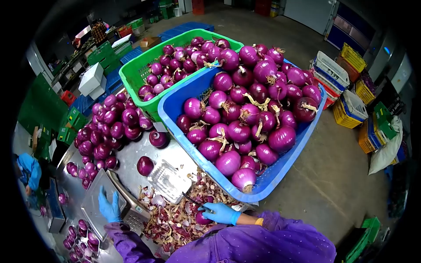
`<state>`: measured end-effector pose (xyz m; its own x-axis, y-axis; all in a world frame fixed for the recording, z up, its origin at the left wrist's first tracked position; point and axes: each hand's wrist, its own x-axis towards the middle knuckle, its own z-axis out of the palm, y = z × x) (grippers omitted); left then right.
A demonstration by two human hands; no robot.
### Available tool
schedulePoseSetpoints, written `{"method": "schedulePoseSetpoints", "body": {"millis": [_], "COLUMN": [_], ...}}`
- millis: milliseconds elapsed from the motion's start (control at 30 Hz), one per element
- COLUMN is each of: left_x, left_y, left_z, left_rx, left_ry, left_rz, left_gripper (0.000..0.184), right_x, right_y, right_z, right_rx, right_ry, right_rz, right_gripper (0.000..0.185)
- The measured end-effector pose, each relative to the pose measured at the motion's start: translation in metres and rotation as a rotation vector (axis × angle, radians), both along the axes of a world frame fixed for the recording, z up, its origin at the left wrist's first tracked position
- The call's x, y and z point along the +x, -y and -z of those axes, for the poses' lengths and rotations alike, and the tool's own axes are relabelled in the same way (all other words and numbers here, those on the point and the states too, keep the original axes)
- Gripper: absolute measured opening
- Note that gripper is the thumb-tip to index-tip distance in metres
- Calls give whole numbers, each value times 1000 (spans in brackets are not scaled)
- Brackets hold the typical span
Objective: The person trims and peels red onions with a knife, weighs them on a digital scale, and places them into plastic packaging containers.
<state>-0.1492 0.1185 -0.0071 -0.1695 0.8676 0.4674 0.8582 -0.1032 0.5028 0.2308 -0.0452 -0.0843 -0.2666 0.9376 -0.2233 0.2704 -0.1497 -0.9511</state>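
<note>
My left hand (109, 207), in a blue glove, has its fingers apart over the square metal plate of a scale (93, 209). It holds nothing. My right hand (222, 213), also gloved in blue, is closed around a small knife (195, 201), its thin dark blade pointing up and left. Just below the knife, a peeled-looking purple onion (202, 218) lies among dry onion skins (175, 225); whether my right hand touches it I cannot tell. A clear plastic tray (170, 180) sits beyond the skins, with a single onion (145, 166) at its left.
A blue crate (274, 186) heaped with onions stands at the table's right, and a green crate (138, 98) with more onions stands behind it. Loose onions (103, 131) are piled on the metal table (133, 147). Packed onions (81, 241) lie at lower left. A person (28, 171) in blue is at far left.
</note>
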Motion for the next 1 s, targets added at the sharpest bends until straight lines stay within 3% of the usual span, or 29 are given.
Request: {"method": "schedulePoseSetpoints", "body": {"millis": [33,67,200,233,333,400,433,467,533,600,767,933,1000], "left_x": [29,64,226,267,394,468,503,533,574,595,600,495,429], "left_y": [-11,-24,-62,-66,-98,-107,-117,-116,-120,-116,-125,-107,-86], "left_z": [-23,-55,-142,-160,-163,-165,-158,-160,-162,-151,-123,-144,-151], "left_rx": [22,38,-18,-84,-127,-259,-209,-262,-398,-408,-375,-462,-453], "left_ry": [77,156,336,246,200,-7,-47,-64,-83,-88,447,827,882], "left_rz": [168,335,900,1007,1344,1166,1112,968,898,826,903,1241,1304], "left_gripper": [50,61,62,62,66,80,84,84,90,93,76,83,88], "right_x": [5,7,10,7,15,8,3,2,14,25,36,42,35], "right_y": [-3,-1,4,6,2,6,8,5,14,20,30,28,26], "right_z": [1,7,26,32,4,39,57,80,76,69,69,60,64], "right_rx": [-115,-61,96,135,65,211,205,-30,70,114,143,256,531], "right_ry": [88,92,95,75,6,-11,77,165,100,78,80,150,259], "right_rz": [-59,-53,-59,-38,-37,9,30,-93,-43,-29,-38,1,133], "right_gripper": [36,34,27,26,26,36,38,39,39,40,42,43,42]}}
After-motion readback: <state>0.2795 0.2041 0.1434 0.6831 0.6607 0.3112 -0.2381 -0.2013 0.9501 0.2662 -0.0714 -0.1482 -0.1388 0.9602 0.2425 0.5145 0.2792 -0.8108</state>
